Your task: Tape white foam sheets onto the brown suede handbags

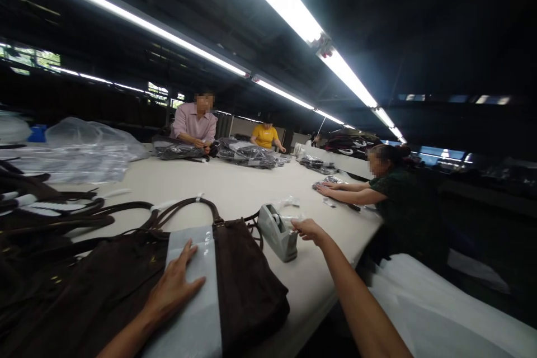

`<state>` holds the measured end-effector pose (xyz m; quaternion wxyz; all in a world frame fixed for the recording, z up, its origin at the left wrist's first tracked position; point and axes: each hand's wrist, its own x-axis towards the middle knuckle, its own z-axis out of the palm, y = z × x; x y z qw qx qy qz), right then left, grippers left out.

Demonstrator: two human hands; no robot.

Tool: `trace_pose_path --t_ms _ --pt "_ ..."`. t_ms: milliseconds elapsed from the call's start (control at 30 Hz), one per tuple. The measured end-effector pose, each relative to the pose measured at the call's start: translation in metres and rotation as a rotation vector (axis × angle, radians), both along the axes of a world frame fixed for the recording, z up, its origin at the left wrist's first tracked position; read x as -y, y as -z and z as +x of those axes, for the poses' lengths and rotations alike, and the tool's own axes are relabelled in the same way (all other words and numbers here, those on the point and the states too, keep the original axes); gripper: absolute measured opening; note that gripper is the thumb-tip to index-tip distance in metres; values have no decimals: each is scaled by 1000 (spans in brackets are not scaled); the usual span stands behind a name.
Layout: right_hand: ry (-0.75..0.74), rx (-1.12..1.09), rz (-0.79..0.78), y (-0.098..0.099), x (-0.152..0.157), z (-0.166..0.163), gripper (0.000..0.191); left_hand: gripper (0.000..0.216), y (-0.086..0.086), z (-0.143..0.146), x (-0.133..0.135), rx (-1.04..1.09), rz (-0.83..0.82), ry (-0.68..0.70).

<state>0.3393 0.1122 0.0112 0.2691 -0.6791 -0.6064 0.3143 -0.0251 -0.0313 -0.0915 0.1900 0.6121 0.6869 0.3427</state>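
Observation:
My left hand (180,282) lies with fingers spread on a pale translucent plastic sleeve (195,313). That sleeve rests across a dark brown handbag (247,285), whose looped handles reach toward the back. Just right of the bag stands a grey tape dispenser (279,235). At its front end, the fingers of my right hand (309,229) are pinched together on what looks like the end of the clear tape, which is hardly visible. Part of the handbag is hidden under the sleeve and my left forearm.
More brown bags (33,246) lie at left, with clear plastic bags (84,148) behind. Across the white table (180,176), several people stand near wrapped bundles (251,152); one person (390,190) at right presses a packet. White sheets (444,313) hang at lower right.

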Motion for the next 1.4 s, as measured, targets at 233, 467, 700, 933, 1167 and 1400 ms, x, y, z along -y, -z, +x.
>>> trace_pose_path --t_ms 233,467,700,933,1167,1400 --pt "-110 -171 -141 14 -17 -9 26 93 4 -3 -3 -7 -2 1" --pt "-113 -262 100 12 -15 -15 18 93 5 -4 -3 -8 1 5" --pt "-215 -315 368 6 18 4 32 93 8 -5 -4 -17 26 12" --pt "-176 -275 316 35 37 15 30 94 5 -4 -3 -18 23 -2" --pt "15 33 361 76 53 15 25 94 3 -4 -3 17 47 -8" --pt "65 -233 465 46 83 -22 29 98 -1 0 3 109 48 -3"
